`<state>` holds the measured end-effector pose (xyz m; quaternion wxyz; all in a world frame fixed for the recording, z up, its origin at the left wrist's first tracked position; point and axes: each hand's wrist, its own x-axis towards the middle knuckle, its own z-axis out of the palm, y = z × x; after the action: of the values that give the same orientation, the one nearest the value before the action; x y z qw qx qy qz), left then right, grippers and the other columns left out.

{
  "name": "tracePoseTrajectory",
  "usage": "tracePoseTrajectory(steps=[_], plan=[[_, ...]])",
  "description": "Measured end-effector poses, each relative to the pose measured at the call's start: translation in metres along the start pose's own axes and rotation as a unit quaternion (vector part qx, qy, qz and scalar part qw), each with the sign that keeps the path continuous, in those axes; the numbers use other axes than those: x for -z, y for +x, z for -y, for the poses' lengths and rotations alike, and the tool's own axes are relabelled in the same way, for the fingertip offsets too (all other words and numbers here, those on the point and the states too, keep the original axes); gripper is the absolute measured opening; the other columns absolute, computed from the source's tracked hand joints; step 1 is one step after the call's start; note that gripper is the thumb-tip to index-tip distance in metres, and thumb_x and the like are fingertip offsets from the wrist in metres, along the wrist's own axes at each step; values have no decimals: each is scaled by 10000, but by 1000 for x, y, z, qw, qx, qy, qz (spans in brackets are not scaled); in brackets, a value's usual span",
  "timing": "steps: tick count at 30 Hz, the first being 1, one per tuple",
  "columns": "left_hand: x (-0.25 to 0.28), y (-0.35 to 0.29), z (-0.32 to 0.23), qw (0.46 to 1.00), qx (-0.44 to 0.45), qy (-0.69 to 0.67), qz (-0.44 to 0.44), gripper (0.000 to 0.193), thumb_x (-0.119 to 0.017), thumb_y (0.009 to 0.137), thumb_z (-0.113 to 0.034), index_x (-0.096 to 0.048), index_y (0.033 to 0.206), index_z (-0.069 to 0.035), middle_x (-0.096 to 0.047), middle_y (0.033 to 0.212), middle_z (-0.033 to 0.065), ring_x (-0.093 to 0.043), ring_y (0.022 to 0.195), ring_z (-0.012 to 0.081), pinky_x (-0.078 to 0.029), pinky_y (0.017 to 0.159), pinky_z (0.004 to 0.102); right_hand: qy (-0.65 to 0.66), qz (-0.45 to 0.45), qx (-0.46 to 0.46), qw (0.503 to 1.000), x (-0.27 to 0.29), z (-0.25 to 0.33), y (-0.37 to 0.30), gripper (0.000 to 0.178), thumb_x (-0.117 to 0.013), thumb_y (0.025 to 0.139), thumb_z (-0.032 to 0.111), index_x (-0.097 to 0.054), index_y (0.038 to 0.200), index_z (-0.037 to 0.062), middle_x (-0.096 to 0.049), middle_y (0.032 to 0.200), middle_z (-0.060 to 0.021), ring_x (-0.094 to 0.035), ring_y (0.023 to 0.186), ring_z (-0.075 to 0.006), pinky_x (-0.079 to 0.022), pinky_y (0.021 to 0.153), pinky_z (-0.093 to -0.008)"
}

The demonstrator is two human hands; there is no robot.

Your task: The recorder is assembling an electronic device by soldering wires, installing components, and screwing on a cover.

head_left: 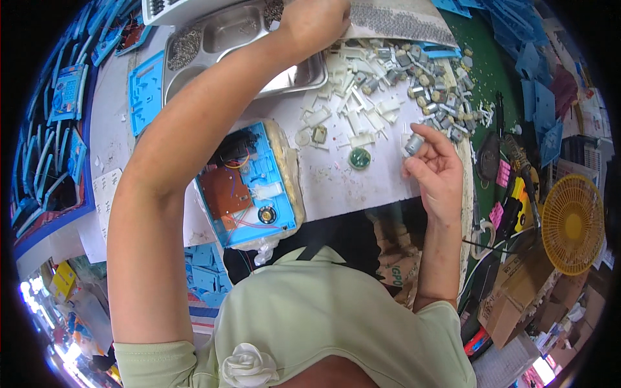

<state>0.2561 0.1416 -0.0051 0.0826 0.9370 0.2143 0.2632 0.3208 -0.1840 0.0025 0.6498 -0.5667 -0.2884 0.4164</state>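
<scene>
My right hand (440, 169) pinches a small silver motor (414, 144) between thumb and fingers, right of the white plastic brackets (356, 121). My left hand (314, 24) reaches far across to a board (401, 19) covered with rows of small metal parts. Its fingers look curled, but the top edge partly cuts them off, and anything in them is hidden. Below my left forearm, an open blue plastic housing (275, 169) rests on a padded block (292, 194). Inside it are a brown circuit board (226, 194), a round speaker (266, 214) and thin wires.
A metal compartment tray (233, 29) with small hardware lies partly under my left arm. Loose motors (440, 97) are piled at the right. A small green round container (359, 158) sits mid-table. Blue housings (65, 97) stack at left; a yellow fan (572, 224) stands right.
</scene>
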Motion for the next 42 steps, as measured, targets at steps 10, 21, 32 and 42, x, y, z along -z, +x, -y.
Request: tracePoseTrajectory(steps=[10, 21, 32, 42], plan=[[73, -19, -37, 981, -82, -148, -97, 145, -636, 905, -153, -629, 865, -15, -667, 804, 170, -677, 737, 375, -542, 648, 460, -391, 111, -6, 913, -20, 10, 7, 414, -704, 858, 19, -681, 1269, 58, -653, 839, -78, -618, 740, -166, -507, 717, -299], [170, -214, -85, 850, 156, -486, 133, 143, -680, 916, 54, -665, 1057, 34, -664, 997, 80, -640, 808, 111, -536, 692, 235, -571, 201, 136, 784, -38, 8, 27, 444, -698, 831, 35, -685, 1271, 91, -649, 846, -96, -622, 707, -207, -519, 688, -329], [148, -264, -106, 862, 255, -438, 23, 317, -751, 843, 51, -634, 1132, -6, -684, 927, 93, -712, 776, 180, -588, 679, 294, 44, 235, -187, 953, -113, -2, -13, 500, -765, 878, -1, -607, 1353, -16, -607, 852, 24, -573, 769, -26, -437, 685, -171], [142, -273, -101, 828, 266, -494, -5, 344, -740, 858, 44, -609, 1167, -34, -682, 960, 87, -705, 802, 157, -591, 693, 286, -21, 235, -167, 957, -124, -3, -12, 465, -778, 870, 0, -623, 1308, -9, -621, 854, 6, -604, 779, -51, -496, 689, -222]])
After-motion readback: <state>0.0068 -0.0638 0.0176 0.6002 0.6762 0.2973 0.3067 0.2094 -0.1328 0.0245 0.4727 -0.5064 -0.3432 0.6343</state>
